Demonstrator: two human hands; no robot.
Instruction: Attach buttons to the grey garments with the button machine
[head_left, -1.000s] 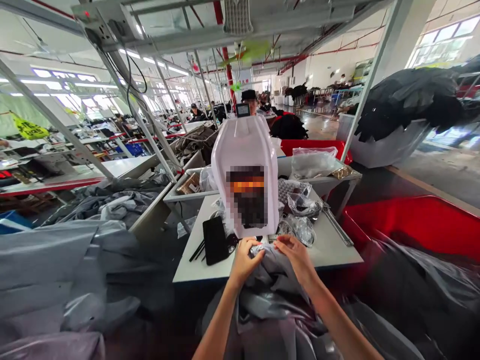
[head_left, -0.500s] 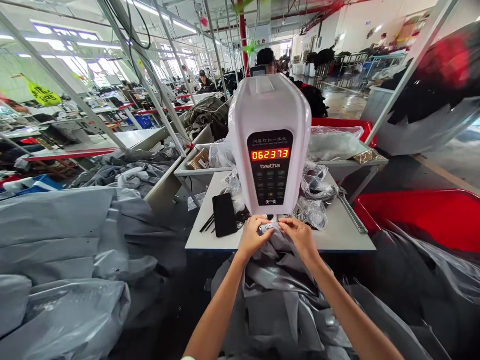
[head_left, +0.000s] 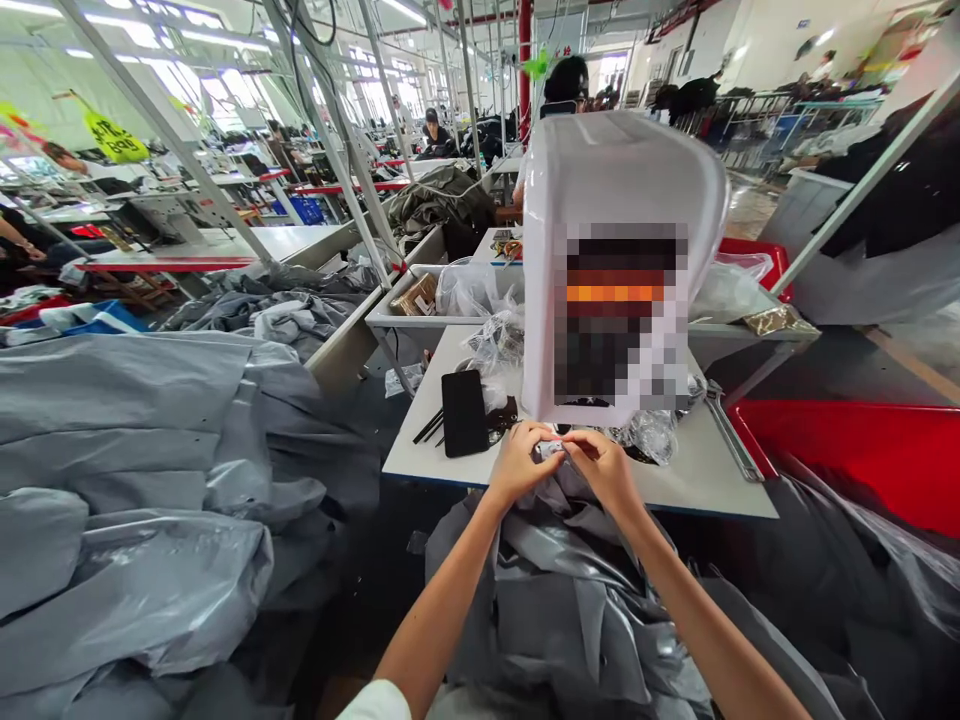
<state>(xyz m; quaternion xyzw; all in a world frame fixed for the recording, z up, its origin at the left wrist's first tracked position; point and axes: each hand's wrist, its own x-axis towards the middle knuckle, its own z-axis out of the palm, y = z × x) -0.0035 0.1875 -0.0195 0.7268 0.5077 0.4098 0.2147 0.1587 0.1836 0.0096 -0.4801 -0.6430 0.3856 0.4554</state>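
My left hand (head_left: 521, 465) and my right hand (head_left: 604, 472) meet just below the front of a white bench-top garment machine (head_left: 622, 170). Its display panel is blurred. Both hands pinch a fold of a grey garment (head_left: 570, 610), which hangs down over the table's front edge towards me. A small shiny patch of that fold (head_left: 550, 450) shows between my fingers, and I cannot tell what it is. The machine's lower working part is hidden behind my hands.
On the white table (head_left: 720, 490) lie a black flat slab (head_left: 465, 412), black sticks, clear plastic bags (head_left: 651, 437) and a metal bar (head_left: 731, 430). A red bin (head_left: 847, 450) stands to the right, and a heap of grey garments (head_left: 135, 450) lies to the left.
My hands have moved up under the machine's front and closer together, with the fold of garment between them. The view has swung, so the machine now sits larger and further right.
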